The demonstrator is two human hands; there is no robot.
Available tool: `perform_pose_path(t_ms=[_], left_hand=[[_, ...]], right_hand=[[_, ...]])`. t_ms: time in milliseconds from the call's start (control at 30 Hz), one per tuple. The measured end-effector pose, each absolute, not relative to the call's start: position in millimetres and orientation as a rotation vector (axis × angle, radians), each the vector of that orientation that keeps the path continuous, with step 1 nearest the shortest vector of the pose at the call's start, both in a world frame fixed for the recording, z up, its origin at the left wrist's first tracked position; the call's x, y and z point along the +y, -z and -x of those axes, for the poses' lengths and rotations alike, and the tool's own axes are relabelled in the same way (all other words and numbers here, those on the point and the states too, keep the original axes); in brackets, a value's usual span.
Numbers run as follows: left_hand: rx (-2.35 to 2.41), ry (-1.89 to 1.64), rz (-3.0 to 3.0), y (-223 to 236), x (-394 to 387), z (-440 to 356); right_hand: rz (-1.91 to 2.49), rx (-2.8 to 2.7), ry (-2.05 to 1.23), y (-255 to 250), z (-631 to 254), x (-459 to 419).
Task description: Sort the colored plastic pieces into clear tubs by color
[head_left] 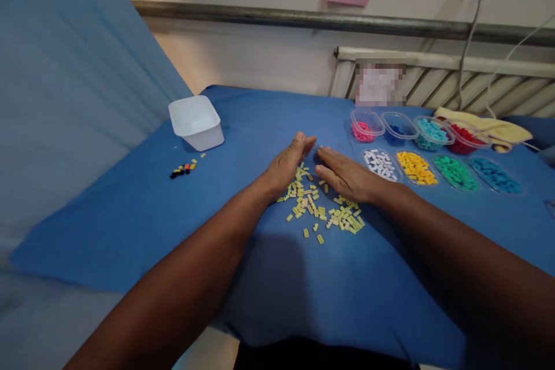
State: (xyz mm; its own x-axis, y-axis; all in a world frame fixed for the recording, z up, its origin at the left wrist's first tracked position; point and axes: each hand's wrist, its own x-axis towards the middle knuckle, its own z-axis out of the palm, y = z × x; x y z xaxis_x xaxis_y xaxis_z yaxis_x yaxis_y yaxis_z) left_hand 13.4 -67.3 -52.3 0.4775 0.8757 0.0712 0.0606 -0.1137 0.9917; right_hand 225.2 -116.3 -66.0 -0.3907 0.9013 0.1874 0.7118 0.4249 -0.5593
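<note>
A loose pile of small pale yellow bricks (312, 208) lies on the blue cloth (269, 277) in front of me. My left hand (286, 166) stands on its edge at the pile's left side, fingers stretched out together and pointing away from me. My right hand (347, 176) lies flat, palm down, on the pile's right side, fingers extended toward the left hand's fingertips. The two hands flank the bricks and neither grips anything.
A white tub (197, 122) stands at the back left, with a few dark and orange bricks (184, 169) near it. Clear trays of pink (363, 130), white (381, 163), yellow (416, 167), green (455, 172) and blue bricks (494, 175) line the right. A radiator (477, 84) runs behind.
</note>
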Motion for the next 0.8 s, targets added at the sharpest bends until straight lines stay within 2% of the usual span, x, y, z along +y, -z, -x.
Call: perform_pose_path(t_ms=[200,400,567,667,800], left_hand=[[0.951,-0.991,-1.572,55,-57,-8],[0.858,-0.851,-1.76,58,-68,-13],[0.969,-1.158,-1.643,53,-62,-10],[1.044,-1.209,-1.643,55,-54,-6],[1.018,-1.134,-1.592,60,-53,-5]], right_hand=[[1.19,-2.166,-0.692,55,-227,-137],[1.279,-1.974,-0.698,66,-222,-139],[1.357,-1.699,-0.732,67,-208,-114],[1.341,-1.799,-0.683,64,-200,-92],[1.076,-2.064,-0.916,51,-194,-90]])
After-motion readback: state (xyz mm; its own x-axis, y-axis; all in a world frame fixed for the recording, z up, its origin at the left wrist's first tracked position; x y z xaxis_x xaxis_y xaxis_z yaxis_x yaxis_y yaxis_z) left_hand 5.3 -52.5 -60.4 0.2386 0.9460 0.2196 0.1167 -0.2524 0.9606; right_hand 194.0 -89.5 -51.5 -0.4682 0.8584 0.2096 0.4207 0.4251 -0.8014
